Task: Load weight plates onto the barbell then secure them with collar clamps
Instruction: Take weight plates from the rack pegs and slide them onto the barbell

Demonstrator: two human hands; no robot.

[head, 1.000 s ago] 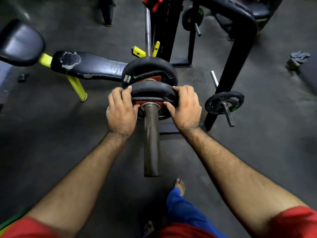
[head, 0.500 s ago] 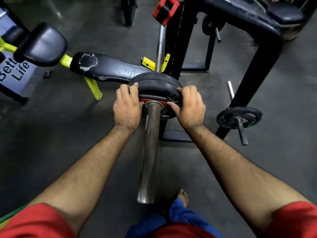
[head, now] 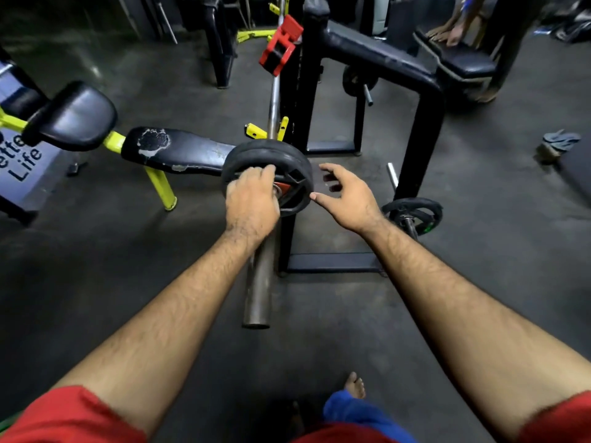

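The barbell sleeve [head: 257, 292] runs from bottom centre up toward the rack. Two black weight plates [head: 271, 158] sit on it, pressed together against each other. My left hand [head: 251, 199] rests against the face of the nearer plate beside the sleeve, fingers curled on its rim. My right hand [head: 347, 195] hovers just right of the plates with fingers spread, touching nothing. A red collar clamp [head: 281, 44] sits farther up the bar [head: 273, 100].
A black bench with yellow legs [head: 172, 151] lies to the left. A black rack frame [head: 415, 129] stands right of the bar, with a small plate on a peg [head: 412, 214] low at the right. Another person's hands [head: 447, 33] rest on a pad far right.
The nearer plate slid up against the farther one. My right hand let go of it and drew off to the right; my left hand moved onto the plate's face.
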